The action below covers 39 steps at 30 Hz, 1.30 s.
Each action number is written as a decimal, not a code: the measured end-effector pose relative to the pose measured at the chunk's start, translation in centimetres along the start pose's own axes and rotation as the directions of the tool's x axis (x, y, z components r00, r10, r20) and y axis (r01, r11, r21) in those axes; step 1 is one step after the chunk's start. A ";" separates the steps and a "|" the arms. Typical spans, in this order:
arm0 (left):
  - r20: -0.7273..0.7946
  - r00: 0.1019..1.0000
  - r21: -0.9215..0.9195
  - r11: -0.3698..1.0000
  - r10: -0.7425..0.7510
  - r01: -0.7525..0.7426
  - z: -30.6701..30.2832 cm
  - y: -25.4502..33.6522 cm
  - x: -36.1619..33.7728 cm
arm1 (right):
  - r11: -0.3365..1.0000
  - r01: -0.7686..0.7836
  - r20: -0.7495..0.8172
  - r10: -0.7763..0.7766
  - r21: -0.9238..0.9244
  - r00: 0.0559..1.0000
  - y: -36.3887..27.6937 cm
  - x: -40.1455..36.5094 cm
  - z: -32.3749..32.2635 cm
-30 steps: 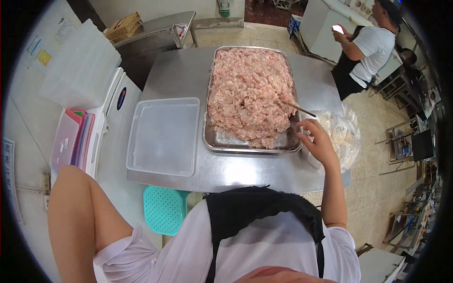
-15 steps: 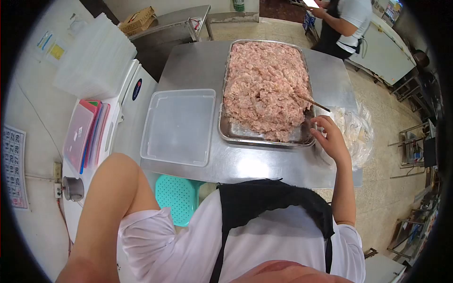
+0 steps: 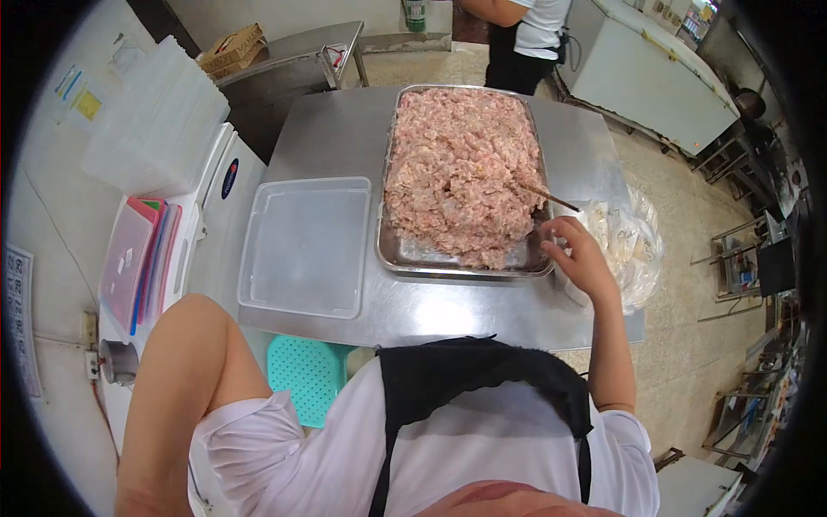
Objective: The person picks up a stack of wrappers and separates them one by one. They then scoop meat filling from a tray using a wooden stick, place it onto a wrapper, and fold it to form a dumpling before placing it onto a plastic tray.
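Observation:
My right hand [image 3: 582, 258] is at the right front corner of a deep metal tray [image 3: 457, 273], its fingers bent and apart with the fingertips right at the rim. A large mound of raw ground meat [image 3: 465, 164] fills most of the tray. Out of the meat pokes a thin brown stick [image 3: 562, 202], leaning right over the tray's edge just beyond my fingers. Clear plastic bags [image 3: 636, 250] with pale contents lie beside that hand. My left arm is bent with the elbow up front; the left hand itself is outside the picture.
A translucent plastic lid or shallow box [image 3: 306, 250] lies left of the tray on the steel table [image 3: 332, 125]. Below the table's edge is a turquoise perforated basket [image 3: 306, 379]. Colored boards [image 3: 129, 258] and stacked clear containers [image 3: 159, 121] stand at left. Another person [image 3: 521, 43] stands beyond the table.
The view has shifted, so the table sits slightly lower and farther left. The other person has moved left and no longer shows the lit device. My right hand stays by the tray's corner.

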<state>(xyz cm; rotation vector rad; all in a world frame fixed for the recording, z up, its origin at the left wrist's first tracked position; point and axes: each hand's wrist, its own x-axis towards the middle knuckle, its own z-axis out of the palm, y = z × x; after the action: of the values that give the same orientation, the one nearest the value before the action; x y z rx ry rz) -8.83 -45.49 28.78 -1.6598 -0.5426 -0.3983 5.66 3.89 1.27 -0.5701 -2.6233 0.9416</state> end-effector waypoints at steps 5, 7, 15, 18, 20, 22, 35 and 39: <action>0.061 0.998 0.021 1.000 0.016 -0.018 2.5 -1.1 -0.3 | 0.998 -0.066 0.034 0.065 0.018 0.997 -1.0 0.0 0.5; 0.272 0.962 0.653 0.734 0.003 -0.187 2.5 -1.5 0.3 | 0.999 -0.039 0.017 0.038 0.014 0.999 -0.5 0.0 0.3; 0.272 0.955 0.929 0.292 -0.115 -0.229 3.6 -2.4 -0.5 | 0.998 -0.055 0.003 0.056 -0.018 0.998 0.0 -0.5 0.1; 0.212 0.974 0.853 0.502 -0.077 -0.146 4.0 -2.7 -1.0 | 0.999 -0.024 0.002 0.024 -0.036 1.000 0.4 -0.4 0.3; 0.197 0.978 0.809 0.573 -0.062 -0.127 4.1 -2.9 -0.8 | 0.999 0.004 0.023 -0.003 -0.044 1.000 0.6 -0.3 0.6; 0.221 0.973 0.859 0.486 -0.067 -0.162 4.1 -3.0 -0.6 | 0.999 -0.007 0.034 0.009 -0.033 0.999 0.2 -0.3 0.7; 0.075 0.143 -0.997 -0.070 -0.987 0.041 16.5 2.6 -6.6 | 0.955 -0.111 0.044 0.103 0.274 0.994 3.4 0.6 5.7; 0.486 0.822 -0.861 -0.003 -0.296 0.508 18.3 5.4 -6.2 | 0.956 -0.100 -0.041 0.116 0.274 0.992 4.0 0.7 6.8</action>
<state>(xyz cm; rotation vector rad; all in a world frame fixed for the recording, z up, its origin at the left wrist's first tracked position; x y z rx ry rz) -11.81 -28.75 18.07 -2.8820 -1.0469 -1.3256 3.33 3.35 -6.31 -0.6627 -2.3767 1.2739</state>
